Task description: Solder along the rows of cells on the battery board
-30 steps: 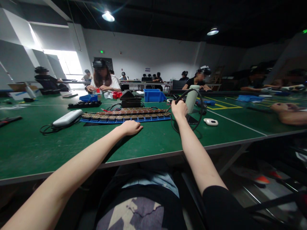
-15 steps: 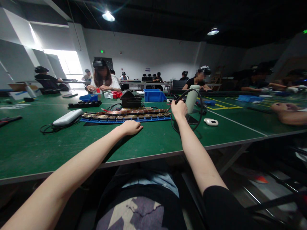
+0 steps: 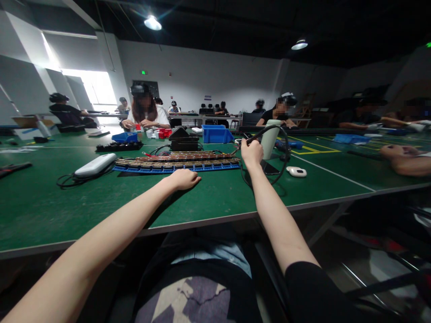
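My right hand is closed round the handle of a black corded tool, probably a soldering iron, held above the green table. Its black cable loops from the handle down to the tabletop. My left hand rests on the table with fingers curled under, a little in front of the long blue tray that carries rows of brown strips. What the left fingers hold, if anything, is hidden.
A white oblong device with a black cord lies at left. A pale green bottle, a small white gadget, a black box and a blue bin stand beyond. Several people sit at the tables behind; another person's arm rests at right.
My right hand has tipped the tool slightly, and the cable loop has swung a little to the right. My left hand has stayed put.
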A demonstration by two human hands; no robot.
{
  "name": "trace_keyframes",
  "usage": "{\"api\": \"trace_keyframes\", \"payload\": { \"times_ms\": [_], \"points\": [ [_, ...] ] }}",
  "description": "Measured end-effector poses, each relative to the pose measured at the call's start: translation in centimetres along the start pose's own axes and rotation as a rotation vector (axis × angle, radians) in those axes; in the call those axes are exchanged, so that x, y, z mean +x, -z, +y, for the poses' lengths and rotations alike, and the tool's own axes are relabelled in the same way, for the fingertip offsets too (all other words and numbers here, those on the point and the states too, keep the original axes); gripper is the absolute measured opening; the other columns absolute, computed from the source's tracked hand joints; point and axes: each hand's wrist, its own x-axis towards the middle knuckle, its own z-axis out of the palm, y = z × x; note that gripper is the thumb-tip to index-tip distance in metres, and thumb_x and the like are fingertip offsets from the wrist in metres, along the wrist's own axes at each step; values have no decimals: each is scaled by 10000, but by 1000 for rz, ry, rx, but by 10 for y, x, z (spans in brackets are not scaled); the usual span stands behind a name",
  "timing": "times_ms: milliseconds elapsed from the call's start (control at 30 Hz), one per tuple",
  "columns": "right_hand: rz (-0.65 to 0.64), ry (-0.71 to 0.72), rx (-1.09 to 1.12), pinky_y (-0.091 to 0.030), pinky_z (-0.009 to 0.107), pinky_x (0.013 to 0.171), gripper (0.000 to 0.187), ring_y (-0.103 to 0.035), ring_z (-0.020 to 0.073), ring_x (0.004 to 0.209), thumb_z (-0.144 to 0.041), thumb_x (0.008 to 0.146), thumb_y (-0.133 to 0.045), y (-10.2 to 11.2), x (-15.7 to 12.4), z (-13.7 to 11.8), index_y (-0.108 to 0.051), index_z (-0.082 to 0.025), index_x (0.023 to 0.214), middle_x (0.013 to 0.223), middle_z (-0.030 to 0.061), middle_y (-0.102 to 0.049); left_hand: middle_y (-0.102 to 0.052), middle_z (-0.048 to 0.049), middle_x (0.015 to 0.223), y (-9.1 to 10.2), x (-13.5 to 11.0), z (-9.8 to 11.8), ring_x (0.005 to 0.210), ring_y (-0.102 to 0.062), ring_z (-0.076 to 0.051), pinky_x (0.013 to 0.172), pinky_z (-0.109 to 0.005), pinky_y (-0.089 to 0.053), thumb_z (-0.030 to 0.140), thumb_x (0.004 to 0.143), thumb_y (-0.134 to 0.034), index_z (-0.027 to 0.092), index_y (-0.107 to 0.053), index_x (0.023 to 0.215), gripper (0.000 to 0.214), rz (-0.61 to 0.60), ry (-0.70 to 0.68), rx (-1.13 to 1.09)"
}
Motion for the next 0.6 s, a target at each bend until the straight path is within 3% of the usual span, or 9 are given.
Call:
{"api": "trace_keyframes", "payload": {
  "times_ms": [600],
  "points": [
    [9,-46,-9,-439,387,831,388,-615,299,963,-340,866,-406,21,-3,-1,-580,-48,1052,923,230,-641,-685,-140,960,1,-1,1,907,-650,-258,760,-327,-471,459,931,-249,161,-643,965,495,-2,12,-18]
  ]
}}
